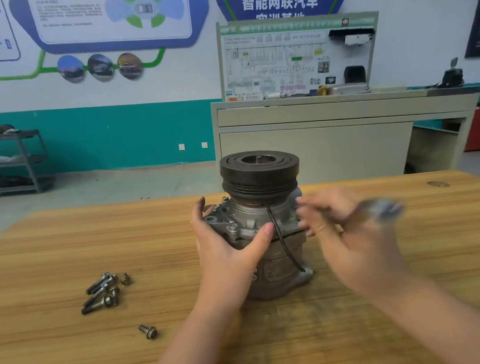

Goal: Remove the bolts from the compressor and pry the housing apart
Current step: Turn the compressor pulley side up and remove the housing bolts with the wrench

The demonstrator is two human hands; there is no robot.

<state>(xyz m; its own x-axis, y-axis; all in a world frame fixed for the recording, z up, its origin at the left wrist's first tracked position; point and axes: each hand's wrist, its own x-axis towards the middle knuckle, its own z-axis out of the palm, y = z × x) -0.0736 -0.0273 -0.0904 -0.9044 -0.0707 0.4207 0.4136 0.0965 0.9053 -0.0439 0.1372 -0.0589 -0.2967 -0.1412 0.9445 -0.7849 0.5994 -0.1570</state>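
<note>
With several bolts (102,291) already lying loose on the wooden surface (59,254) and one more (148,331) apart from them, the work seemed to have reached the prying step: the left hand (226,250) curled its fingers (265,230) round the upright compressor (265,224) near the middle of the surface, beside a dark gap at the housing seam. The right hand (348,228), too blurred to tell its fingers' state, appeared to carry a tool (385,208), which would next need its tip in that seam. Behind stood a beige cabinet (319,141), a grey shelf cart (7,160) and poster-covered walls.
</note>
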